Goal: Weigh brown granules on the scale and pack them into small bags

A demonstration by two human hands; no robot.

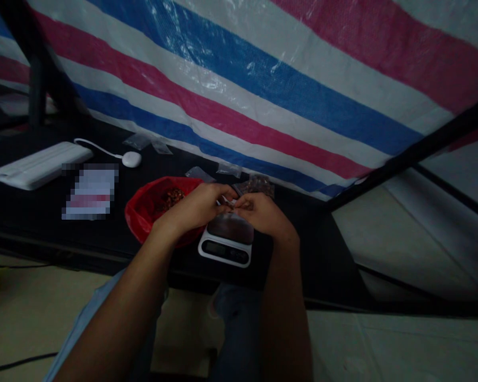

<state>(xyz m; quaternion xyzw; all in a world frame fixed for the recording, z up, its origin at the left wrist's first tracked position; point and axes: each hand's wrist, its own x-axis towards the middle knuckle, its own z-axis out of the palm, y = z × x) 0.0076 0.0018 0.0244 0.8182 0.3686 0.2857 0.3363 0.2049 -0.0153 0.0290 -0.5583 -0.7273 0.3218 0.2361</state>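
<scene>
My left hand (201, 204) and my right hand (263, 212) meet above the far end of a white digital kitchen scale (226, 253). Their fingers are pinched together on what looks like a small clear plastic bag (228, 204), mostly hidden by the fingers. Beside my left wrist sits a red plastic bag (139, 215), open at the top, with many small brown pieces (171, 199) inside. Just beyond my right hand lies a filled clear bag (258, 184) of similar brown bits. The scale's display is too dark to read.
Several flat clear bags (229, 169) lie along the back of the black table (302, 265). At the left are a white power strip (43, 164), a round white device on a cable (131, 159) and a blurred-out packet (91, 192). A striped tarp (223, 95) hangs behind.
</scene>
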